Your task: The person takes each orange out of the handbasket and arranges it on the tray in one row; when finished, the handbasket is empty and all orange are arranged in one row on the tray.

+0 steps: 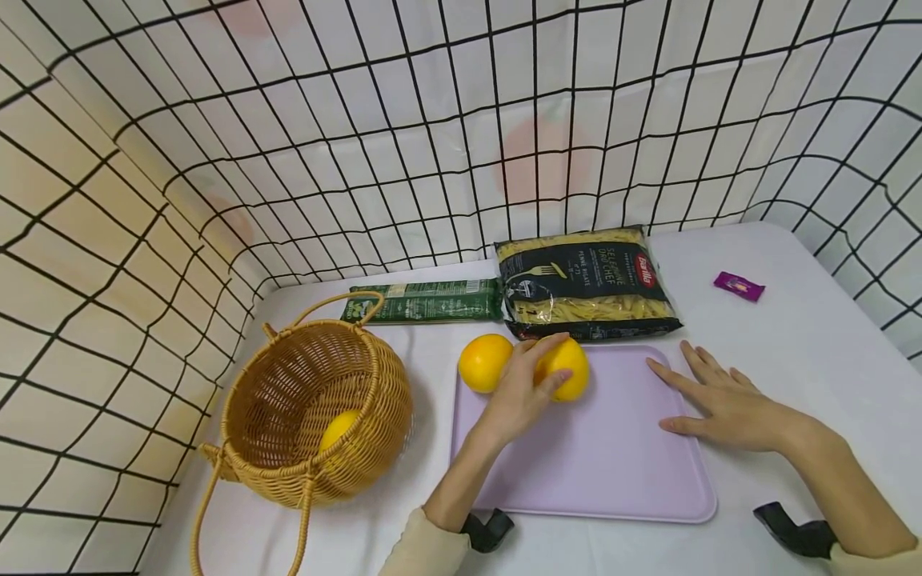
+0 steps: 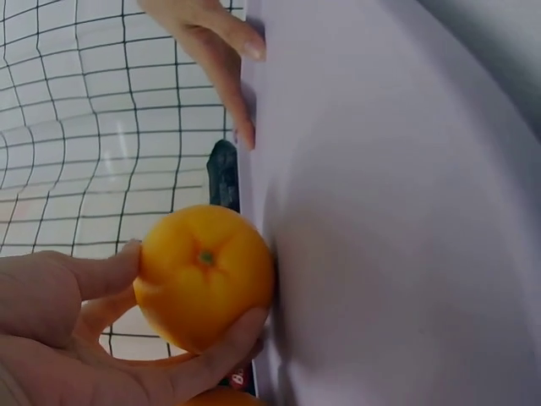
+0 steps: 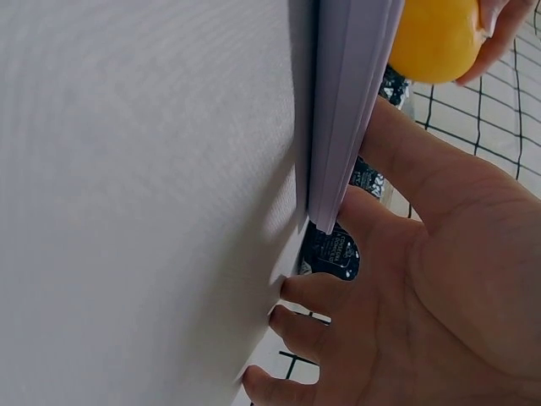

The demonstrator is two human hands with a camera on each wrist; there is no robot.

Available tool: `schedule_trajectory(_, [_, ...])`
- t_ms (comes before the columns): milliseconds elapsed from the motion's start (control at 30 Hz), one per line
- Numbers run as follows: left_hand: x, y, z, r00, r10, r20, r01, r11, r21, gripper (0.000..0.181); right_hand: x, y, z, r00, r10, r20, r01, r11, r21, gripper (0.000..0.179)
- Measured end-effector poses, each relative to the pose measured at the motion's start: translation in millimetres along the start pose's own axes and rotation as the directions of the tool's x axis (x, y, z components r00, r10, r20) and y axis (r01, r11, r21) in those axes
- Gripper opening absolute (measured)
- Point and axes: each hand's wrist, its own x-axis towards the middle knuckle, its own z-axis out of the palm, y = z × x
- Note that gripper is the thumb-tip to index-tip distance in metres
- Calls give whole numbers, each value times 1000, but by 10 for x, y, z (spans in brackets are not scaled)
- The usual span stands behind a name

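My left hand (image 1: 520, 384) grips an orange (image 2: 203, 279) between thumb and fingers, over the back part of a lilac tray (image 1: 598, 472). A second orange (image 1: 484, 363) sits just left of it, at the tray's back left corner. Spread out flat, my right hand (image 1: 727, 400) lies at the tray's right edge, thumb and index finger on the rim and the other fingers on the white cloth, as the right wrist view (image 3: 397, 279) shows. Inside a wicker basket (image 1: 389, 400) to the left lies another orange (image 1: 338, 430), partly hidden by the basket's rim.
Behind the tray lies a bag of penne pasta (image 1: 587, 280), beside a long green packet (image 1: 432, 302). A small purple wrapped packet (image 1: 739, 286) rests at the back right. Black netting (image 1: 446, 120) stands around the back and sides of the table. The basket's handle reaches toward the front.
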Motion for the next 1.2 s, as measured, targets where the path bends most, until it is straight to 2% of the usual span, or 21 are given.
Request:
schedule_trajectory(300, [20,-10,-2,1000,-29,-7,29,1000,-12,53,-7,7,-5,1000,6,1,-6,1000,-1,89])
schedule_trajectory(633, [16,-3,45,997,-33,-66,31,999,-21,53,-2,0,-4,1000,2,2,-2,1000,8,89])
schedule_trajectory(1200, [-13,-1,21,998,-46,-37,47,998,36,54,-6,-14,-11,1000,3,6,-3,1000,9,90])
